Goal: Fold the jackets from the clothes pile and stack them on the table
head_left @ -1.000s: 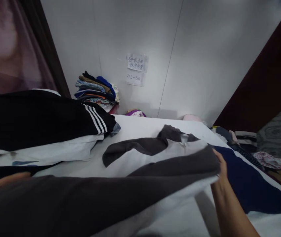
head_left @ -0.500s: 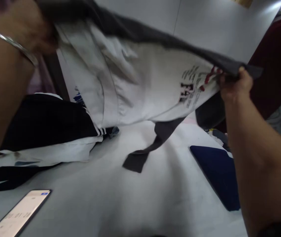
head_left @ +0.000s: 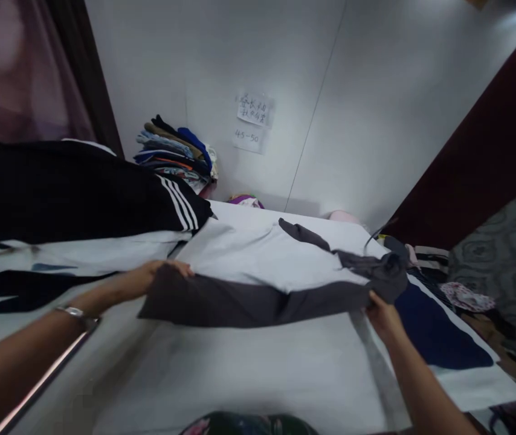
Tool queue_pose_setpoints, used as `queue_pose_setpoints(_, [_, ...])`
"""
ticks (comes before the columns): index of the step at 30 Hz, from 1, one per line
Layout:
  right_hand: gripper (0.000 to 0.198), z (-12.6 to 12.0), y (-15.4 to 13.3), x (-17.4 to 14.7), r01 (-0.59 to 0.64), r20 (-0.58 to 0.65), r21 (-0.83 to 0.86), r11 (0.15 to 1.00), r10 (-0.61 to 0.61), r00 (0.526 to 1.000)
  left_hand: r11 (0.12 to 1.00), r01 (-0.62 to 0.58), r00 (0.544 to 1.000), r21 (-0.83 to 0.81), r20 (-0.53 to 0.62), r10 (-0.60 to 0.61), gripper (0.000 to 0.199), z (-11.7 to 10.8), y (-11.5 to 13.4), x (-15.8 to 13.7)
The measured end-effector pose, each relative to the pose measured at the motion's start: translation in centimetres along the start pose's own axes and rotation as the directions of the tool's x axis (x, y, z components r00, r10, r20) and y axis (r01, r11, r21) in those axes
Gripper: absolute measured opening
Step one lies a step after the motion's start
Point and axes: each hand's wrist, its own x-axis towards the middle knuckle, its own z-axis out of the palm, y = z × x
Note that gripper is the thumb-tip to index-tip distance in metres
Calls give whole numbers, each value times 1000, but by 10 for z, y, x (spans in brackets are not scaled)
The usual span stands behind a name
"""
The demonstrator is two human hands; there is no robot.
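at the left, a black garment (head_left: 81,193) with white stripes lies on the white worktop (head_left: 249,368). next, the left hand (head_left: 162,275), a silvery band (head_left: 77,312) at its wrist, grips the left end of a grey-and-white garment (head_left: 240,302), which is spread across the middle of the worktop, its grey strip nearest. further right, the right hand (head_left: 382,317) pinches that strip's edge between its fingers, just beside a navy cloth (head_left: 439,332).

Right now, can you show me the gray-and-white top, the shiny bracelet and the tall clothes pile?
Gray-and-white top (head_left: 262,263): head view, on its white body.
Shiny bracelet (head_left: 77,312): head view, on its silvery band.
Tall clothes pile (head_left: 173,156): head view, on its middle layers.
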Motion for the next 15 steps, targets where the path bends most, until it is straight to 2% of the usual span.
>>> queue_pose_setpoints(2, [41,-20,32,-9,-65,-47,-52,997,63,997,997,37,998,-72,49,-33,32,22,-18,-10])
queue_pose_setpoints(3, [42,-24,36,-12,-62,-52,-59,996,59,997,997,37,999,-74,13,-36,30,27,-23,-14])
queue_pose_setpoints(7, [45,-28,21,-24,60,1,-60,996,-60,998,998,-57,996,-33,-71,54,23,13,-28,-26])
queue_pose_setpoints(9, [43,-34,19,-30,55,24,-123,991,-52,998,996,-93,991,-11,-97,92,22,6,-29,-33])
queue_pose_setpoints(12, [38,-49,32,-38,-93,-13,-219,971,93,996,995,-92,994,40,-58,94,21,14,-32,-42])
queue_pose_setpoints(15, [42,-60,42,-40,-233,-37,-256,938,231,972,995,-55,998,87,-4,55,23,29,-31,-47])
